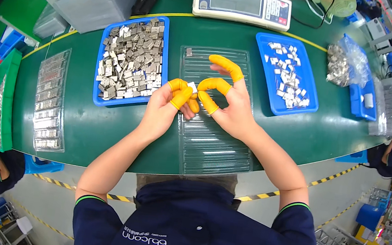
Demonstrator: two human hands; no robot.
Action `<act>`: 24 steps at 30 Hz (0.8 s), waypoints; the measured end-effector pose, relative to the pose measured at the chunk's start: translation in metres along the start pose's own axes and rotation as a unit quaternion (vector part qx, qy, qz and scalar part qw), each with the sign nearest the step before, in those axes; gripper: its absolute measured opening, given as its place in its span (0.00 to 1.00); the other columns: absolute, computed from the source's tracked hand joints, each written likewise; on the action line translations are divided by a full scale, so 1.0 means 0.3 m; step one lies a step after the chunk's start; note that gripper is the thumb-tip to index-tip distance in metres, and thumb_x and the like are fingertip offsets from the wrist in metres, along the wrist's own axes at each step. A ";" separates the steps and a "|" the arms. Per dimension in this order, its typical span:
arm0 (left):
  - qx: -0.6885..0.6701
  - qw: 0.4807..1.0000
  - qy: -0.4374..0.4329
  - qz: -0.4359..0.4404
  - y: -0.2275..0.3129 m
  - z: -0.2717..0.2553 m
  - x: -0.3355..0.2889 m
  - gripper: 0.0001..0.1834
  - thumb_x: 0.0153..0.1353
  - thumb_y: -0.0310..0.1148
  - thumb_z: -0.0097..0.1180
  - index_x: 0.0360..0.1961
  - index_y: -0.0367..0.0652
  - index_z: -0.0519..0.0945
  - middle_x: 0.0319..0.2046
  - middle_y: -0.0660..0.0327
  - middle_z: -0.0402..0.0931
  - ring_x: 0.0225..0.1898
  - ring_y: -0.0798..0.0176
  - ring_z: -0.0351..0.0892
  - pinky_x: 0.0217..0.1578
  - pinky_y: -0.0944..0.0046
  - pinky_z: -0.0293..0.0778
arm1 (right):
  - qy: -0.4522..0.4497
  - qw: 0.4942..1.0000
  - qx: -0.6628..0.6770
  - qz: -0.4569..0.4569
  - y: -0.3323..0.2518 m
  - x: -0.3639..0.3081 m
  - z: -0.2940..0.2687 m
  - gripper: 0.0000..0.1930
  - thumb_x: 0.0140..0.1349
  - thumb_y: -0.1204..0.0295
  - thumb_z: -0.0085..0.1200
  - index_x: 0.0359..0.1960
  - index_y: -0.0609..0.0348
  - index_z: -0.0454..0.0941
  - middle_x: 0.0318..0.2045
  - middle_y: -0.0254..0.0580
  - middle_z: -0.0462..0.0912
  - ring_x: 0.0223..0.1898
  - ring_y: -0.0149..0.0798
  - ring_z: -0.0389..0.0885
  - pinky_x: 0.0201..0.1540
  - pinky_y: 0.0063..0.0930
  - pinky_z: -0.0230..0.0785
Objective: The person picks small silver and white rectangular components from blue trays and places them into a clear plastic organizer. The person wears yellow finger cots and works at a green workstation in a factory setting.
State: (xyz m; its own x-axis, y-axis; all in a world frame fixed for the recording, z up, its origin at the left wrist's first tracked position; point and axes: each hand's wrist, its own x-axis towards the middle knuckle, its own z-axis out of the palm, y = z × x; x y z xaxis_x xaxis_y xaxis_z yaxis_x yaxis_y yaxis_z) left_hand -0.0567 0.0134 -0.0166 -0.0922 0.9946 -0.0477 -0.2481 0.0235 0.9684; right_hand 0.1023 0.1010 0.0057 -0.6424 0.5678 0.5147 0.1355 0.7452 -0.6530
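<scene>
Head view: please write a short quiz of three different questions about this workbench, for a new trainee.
1. True or false: both hands hold one small metal part together.
2. Which blue tray is fuller? A. left blue tray B. right blue tray
3. What covers the fingers?

Key: 1 true. 2 A. 3 orange finger cots. The left hand and right hand work above the clear slotted tray.

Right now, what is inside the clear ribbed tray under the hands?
The clear ribbed tray holds one small metal part in its far left corner; the visible slots look empty. The left hand and right hand cover some middle slots.
</scene>
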 end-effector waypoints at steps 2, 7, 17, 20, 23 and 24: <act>-0.007 1.000 0.008 0.003 -0.019 0.009 0.000 0.12 0.66 0.36 0.44 0.40 0.37 0.70 0.25 0.56 0.76 0.23 0.66 0.76 0.25 0.70 0.72 | -0.026 1.000 -0.011 0.013 0.005 0.020 -0.008 0.09 0.48 0.75 0.59 0.33 0.55 0.77 0.55 0.47 0.66 0.53 0.48 0.68 0.56 0.40 0.60; -0.080 0.995 0.044 -0.030 -0.017 0.019 0.001 0.12 0.68 0.36 0.39 0.40 0.37 0.68 0.24 0.56 0.76 0.23 0.68 0.75 0.25 0.71 0.70 | -0.106 0.994 0.001 -0.019 0.011 0.072 -0.041 0.10 0.50 0.75 0.59 0.35 0.54 0.77 0.58 0.48 0.63 0.56 0.48 0.65 0.57 0.40 0.59; -0.008 0.999 0.021 -0.029 -0.037 0.032 -0.009 0.15 0.69 0.35 0.36 0.44 0.36 0.71 0.27 0.55 0.77 0.26 0.68 0.76 0.30 0.73 0.71 | -0.047 0.986 -0.145 0.065 0.186 0.185 0.009 0.09 0.49 0.74 0.59 0.34 0.54 0.78 0.56 0.47 0.66 0.56 0.51 0.63 0.58 0.38 0.58; -0.017 0.997 0.006 -0.077 -0.019 0.024 -0.007 0.14 0.68 0.33 0.37 0.45 0.36 0.71 0.28 0.55 0.77 0.27 0.69 0.76 0.30 0.74 0.71 | -0.058 0.985 -0.138 0.083 0.203 0.187 0.030 0.09 0.50 0.74 0.59 0.34 0.55 0.79 0.56 0.46 0.67 0.57 0.51 0.62 0.59 0.38 0.57; -0.029 0.995 -0.004 -0.091 -0.024 0.009 -0.009 0.12 0.67 0.29 0.38 0.46 0.36 0.71 0.29 0.55 0.77 0.28 0.68 0.77 0.31 0.73 0.72 | -0.069 0.984 -0.152 0.070 0.189 0.211 0.030 0.08 0.49 0.75 0.59 0.34 0.55 0.80 0.54 0.44 0.69 0.58 0.49 0.62 0.59 0.38 0.56; -0.035 0.995 -0.006 -0.094 -0.023 0.006 -0.009 0.12 0.67 0.28 0.38 0.46 0.36 0.71 0.29 0.55 0.77 0.28 0.68 0.77 0.31 0.72 0.72 | -0.079 0.982 -0.163 0.055 0.192 0.217 0.029 0.08 0.49 0.75 0.59 0.33 0.54 0.81 0.54 0.43 0.70 0.58 0.49 0.62 0.59 0.38 0.56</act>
State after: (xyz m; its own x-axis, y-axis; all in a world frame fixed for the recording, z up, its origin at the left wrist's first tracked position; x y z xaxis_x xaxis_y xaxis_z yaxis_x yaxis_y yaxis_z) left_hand -0.0528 0.0107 -0.0229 -0.0267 0.9743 -0.2238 -0.3261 0.2032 0.9232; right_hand 0.0618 0.1777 -0.0032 -0.7160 0.6090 0.3411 0.4289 0.7694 -0.4733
